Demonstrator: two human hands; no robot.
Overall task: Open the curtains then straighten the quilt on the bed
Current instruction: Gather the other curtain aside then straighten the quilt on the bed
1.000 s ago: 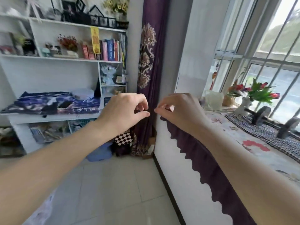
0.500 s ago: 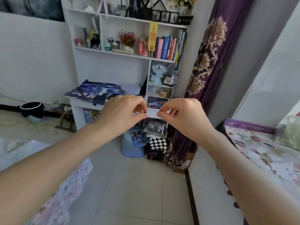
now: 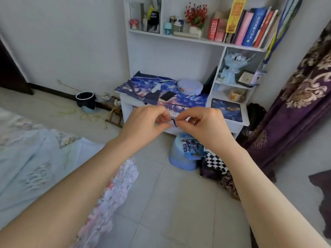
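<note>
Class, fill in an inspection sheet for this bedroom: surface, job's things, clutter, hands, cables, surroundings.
Surface: pale tiled floor, bare in the middle.
Job's things: rumpled pale blue floral quilt lower left; purple gold-patterned curtain gathered at right.
Clutter: blue plastic bin; black pot.
Hands: left hand and right hand pinch one small dark scrap.
Cables: cord-like loops by the wall, unclear.
Surroundings: white bookshelf desk.

Left hand (image 3: pixel 145 122) and right hand (image 3: pixel 206 126) meet in mid-air, fingertips pinched together, what lies between them too small to tell. The pale blue quilt (image 3: pixel 35 158) lies rumpled at left. The purple curtain (image 3: pixel 300 104) hangs bunched beside the white bookshelf (image 3: pixel 179 56).
</note>
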